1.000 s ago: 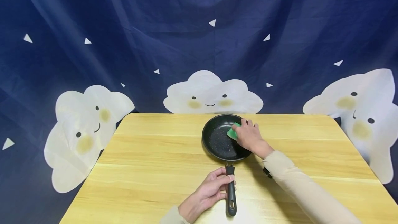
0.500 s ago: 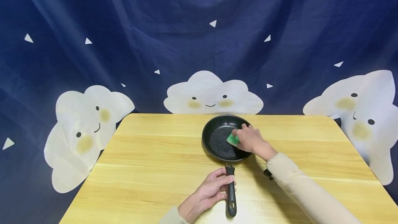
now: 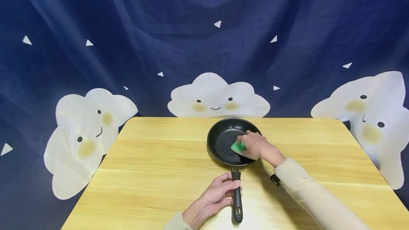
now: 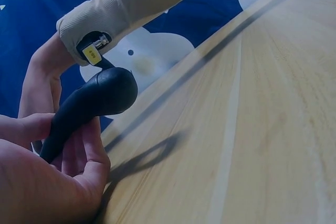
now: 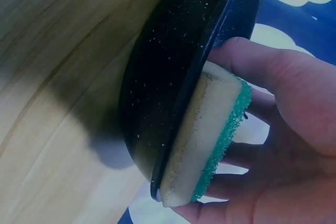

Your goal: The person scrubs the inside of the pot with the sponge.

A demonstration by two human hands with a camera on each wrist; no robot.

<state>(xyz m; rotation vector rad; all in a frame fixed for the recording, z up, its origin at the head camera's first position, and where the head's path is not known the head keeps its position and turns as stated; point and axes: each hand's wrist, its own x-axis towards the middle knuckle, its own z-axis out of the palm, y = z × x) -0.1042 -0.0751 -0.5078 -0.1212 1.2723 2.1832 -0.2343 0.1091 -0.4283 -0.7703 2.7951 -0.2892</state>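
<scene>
A black speckled frying pan (image 3: 222,142) has its handle pointing toward me in the head view. My left hand (image 3: 215,196) grips the dark handle (image 3: 237,208), thumb on top and fingers beneath; the left wrist view shows the handle's rounded end (image 4: 116,92) raised above the table. My right hand (image 3: 255,145) holds a sponge (image 3: 238,147) over the inside of the pan, near its right side. In the right wrist view the sponge's green scouring layer (image 5: 223,142) faces the palm, and its pale foam layer (image 5: 197,137) lies at the pan's rim.
Beneath the pan is a light wooden table (image 3: 153,173). Behind it hangs a dark blue curtain (image 3: 179,38) printed with white clouds and triangles. A small black device (image 3: 275,180) is strapped at the right wrist, by the beige sleeve.
My right hand has slid with the sponge from the pan's upper right toward its near side. The left hand and the pan stay in nearly the same place.
</scene>
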